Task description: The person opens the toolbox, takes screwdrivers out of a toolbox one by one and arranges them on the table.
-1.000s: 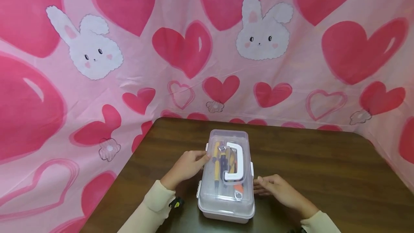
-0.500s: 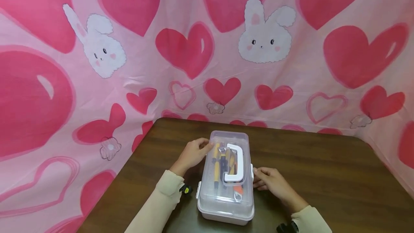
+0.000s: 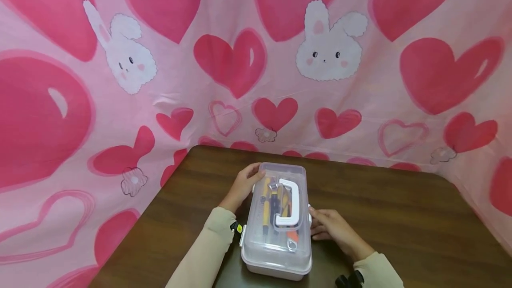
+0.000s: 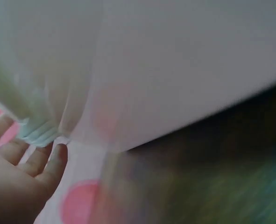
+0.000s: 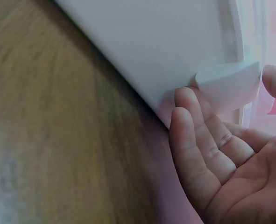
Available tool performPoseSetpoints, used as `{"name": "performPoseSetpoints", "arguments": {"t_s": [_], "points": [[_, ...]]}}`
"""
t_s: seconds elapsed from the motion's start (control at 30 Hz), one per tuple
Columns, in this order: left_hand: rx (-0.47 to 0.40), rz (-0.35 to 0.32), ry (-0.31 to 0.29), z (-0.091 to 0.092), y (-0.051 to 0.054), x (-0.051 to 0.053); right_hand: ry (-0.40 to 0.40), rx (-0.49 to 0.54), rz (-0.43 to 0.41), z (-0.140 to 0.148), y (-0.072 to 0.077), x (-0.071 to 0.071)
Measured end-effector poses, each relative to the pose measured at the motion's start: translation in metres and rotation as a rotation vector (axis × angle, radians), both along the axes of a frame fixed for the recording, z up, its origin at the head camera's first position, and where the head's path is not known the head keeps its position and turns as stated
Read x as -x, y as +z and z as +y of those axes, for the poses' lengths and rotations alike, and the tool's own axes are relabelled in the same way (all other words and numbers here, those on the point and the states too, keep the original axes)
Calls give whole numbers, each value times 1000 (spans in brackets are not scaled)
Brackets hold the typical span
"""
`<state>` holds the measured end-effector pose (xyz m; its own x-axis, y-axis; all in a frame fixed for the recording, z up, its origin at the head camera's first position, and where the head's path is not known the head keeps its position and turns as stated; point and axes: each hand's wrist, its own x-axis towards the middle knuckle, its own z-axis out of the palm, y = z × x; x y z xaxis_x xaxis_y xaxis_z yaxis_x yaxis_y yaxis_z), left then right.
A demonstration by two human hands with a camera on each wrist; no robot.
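A toolbox (image 3: 276, 246) short of the far edge of the tabletop (image 3: 372, 217) is touched by left hand (image 3: 242, 186) and right hand (image 3: 332, 228), grips unclear, and could be skewed by uneven pressure.

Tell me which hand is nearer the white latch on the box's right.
Right: the right hand is at the latch; the left hand is across the box, near its far left corner.

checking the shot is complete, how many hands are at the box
2: the left hand by the far left corner of the box, the right hand at the white latch on its right side. No others show.
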<state>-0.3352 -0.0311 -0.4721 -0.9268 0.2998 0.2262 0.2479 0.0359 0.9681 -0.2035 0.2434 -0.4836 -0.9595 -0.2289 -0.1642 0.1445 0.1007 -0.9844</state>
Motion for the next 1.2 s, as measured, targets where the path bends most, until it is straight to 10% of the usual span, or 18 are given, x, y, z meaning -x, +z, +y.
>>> {"name": "performPoseSetpoints", "arguments": {"t_s": [0.77, 1.0, 1.2], "points": [[-49, -58, -25, -3, -7, 3, 77, 223, -128, 4, -15, 10], [355, 245, 60, -15, 36, -5, 45, 209, -99, 4, -11, 13], [593, 547, -104, -33, 52, -45, 30, 178, -122, 6, -12, 9]]}}
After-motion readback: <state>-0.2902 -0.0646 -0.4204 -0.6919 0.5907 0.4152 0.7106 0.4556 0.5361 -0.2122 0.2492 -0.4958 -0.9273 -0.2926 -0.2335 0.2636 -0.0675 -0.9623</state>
